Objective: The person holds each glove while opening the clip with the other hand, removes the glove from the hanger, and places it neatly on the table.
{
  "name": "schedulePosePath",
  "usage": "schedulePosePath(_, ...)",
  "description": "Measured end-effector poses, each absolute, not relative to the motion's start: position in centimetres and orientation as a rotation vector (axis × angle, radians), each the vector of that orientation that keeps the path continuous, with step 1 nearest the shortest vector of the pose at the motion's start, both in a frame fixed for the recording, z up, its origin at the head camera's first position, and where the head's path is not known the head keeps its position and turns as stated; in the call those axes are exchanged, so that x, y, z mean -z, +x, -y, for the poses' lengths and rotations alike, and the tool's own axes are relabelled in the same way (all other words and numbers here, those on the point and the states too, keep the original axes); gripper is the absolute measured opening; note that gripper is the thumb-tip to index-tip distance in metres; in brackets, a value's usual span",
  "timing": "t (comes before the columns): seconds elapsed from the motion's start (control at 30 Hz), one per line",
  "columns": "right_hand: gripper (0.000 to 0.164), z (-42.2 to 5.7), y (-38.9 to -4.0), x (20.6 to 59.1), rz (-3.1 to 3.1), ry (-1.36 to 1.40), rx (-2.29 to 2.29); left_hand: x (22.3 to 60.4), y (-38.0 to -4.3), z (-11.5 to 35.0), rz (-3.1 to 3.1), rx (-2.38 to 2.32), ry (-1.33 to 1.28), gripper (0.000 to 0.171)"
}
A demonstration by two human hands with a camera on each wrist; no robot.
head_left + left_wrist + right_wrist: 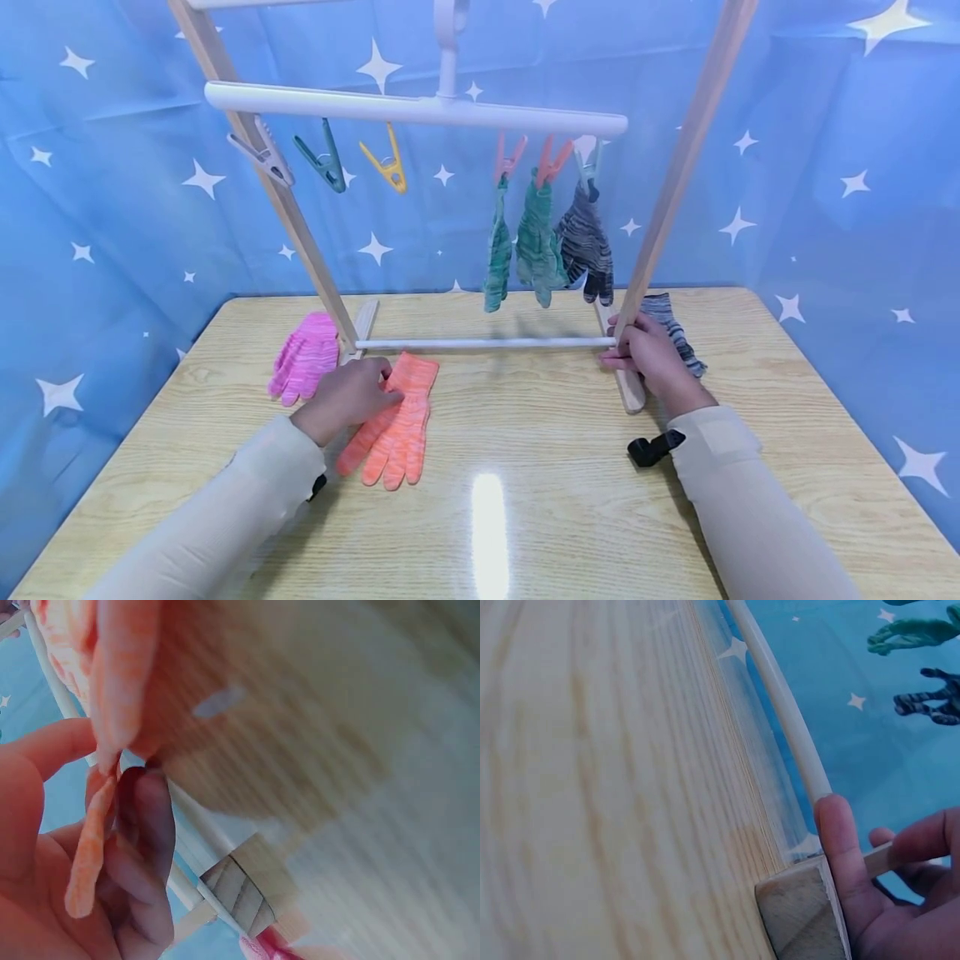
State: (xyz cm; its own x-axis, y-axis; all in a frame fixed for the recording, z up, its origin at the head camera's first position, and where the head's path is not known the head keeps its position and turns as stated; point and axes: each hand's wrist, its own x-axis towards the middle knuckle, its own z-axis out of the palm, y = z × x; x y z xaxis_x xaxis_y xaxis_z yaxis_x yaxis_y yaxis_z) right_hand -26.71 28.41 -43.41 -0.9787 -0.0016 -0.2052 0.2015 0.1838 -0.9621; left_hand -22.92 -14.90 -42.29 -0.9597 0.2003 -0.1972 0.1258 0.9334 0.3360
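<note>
My left hand pinches the edge of an orange knitted glove near the left foot of the rack. In the left wrist view, a strip of orange fabric lies between the thumb and curled fingers. At the rack's lower right, my right hand grips the wooden post just above its foot. One of its fingers lies against the end of the white crossbar. Beside the left hand is a pink glove; a grey striped glove lies behind the right hand, partly hidden by it.
A white hanger bar spans the rack. Grey, dark green and yellow clips dangle at its left. At its right, clips hold two green gloves and a dark grey glove. A blue star-patterned curtain surrounds the table.
</note>
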Motion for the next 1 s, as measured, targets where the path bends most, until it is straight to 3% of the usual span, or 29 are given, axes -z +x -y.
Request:
schedulePosePath(0.67,0.046,-27.9,-26.8,43.3,-2.28,0.219,1.89,41.7,-21.6,13.2,-3.29,-0.211,0.444,0.034)
schedulePosePath(1.0,0.047,-28.1,-26.8,43.2,-2.296,0.218,1.886,39.2,-22.5,11.0,-3.304,-0.566,0.603,0.027)
